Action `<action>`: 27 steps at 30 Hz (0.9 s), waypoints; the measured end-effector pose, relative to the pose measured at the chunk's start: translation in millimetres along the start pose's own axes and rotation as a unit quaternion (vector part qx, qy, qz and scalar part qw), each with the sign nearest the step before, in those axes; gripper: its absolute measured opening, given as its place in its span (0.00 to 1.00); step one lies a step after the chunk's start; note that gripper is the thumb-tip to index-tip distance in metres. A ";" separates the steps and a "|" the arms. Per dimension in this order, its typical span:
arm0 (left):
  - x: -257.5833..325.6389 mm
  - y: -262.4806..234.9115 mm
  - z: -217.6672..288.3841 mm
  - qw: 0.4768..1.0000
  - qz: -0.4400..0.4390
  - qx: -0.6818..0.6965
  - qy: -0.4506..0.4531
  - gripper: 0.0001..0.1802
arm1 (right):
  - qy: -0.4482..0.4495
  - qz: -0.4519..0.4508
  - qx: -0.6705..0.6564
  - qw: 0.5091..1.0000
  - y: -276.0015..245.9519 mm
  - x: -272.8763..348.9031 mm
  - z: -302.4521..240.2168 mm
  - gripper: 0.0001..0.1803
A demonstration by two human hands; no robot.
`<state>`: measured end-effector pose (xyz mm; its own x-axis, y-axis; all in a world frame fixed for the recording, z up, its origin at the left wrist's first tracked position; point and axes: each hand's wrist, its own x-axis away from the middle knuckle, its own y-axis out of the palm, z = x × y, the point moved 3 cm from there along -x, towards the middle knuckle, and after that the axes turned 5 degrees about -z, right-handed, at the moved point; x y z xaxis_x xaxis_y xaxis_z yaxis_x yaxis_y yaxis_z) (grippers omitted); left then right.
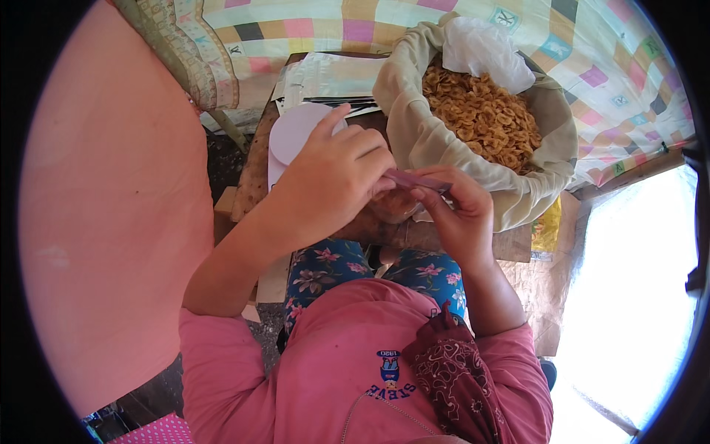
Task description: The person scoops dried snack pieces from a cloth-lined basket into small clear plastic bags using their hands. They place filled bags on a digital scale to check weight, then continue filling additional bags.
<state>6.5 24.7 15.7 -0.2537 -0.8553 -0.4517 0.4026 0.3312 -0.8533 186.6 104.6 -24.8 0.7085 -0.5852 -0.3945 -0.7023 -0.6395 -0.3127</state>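
Observation:
My left hand (336, 174) and my right hand (464, 214) meet over the near part of the wooden table. Between them they pinch the ends of a narrow purplish strip (418, 180), which looks like the top edge of a pouch. Under it shows a clear pouch (392, 207) with brownish contents, partly hidden by my fingers. My left index finger points up and away while the other fingers curl in. Just beyond my left hand, a white round plate (297, 133), like that of a small scale, is partly covered by it.
A cloth-lined basket (414, 129) of brown banana-like chips (484, 111) stands at the right, a white plastic bag (488, 55) on top. Flat silvery pouches (333, 78) lie stacked at the table's back. A pink cloth (118, 222) hangs at the left. A yellow packet (546, 226) is beside the table.

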 end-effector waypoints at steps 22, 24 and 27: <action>-3.9 4.4 5.7 0.997 -0.013 0.072 0.009 0.05 | 0.088 0.000 -0.121 0.989 -4.0 1.5 7.3 0.06; -3.7 5.5 7.2 0.997 -0.009 0.070 0.009 0.05 | 0.097 -0.006 -0.124 0.988 -3.2 2.1 9.8 0.08; -2.3 4.4 6.0 0.998 -0.011 0.066 0.000 0.06 | 0.086 -0.018 -0.109 0.990 -1.8 1.0 12.4 0.12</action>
<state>14.1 25.7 14.6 -0.2636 -0.8623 -0.4323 0.5088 0.2564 -0.8218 187.7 111.3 -35.3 0.7479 -0.6240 -0.2267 -0.6575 -0.7433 -0.1231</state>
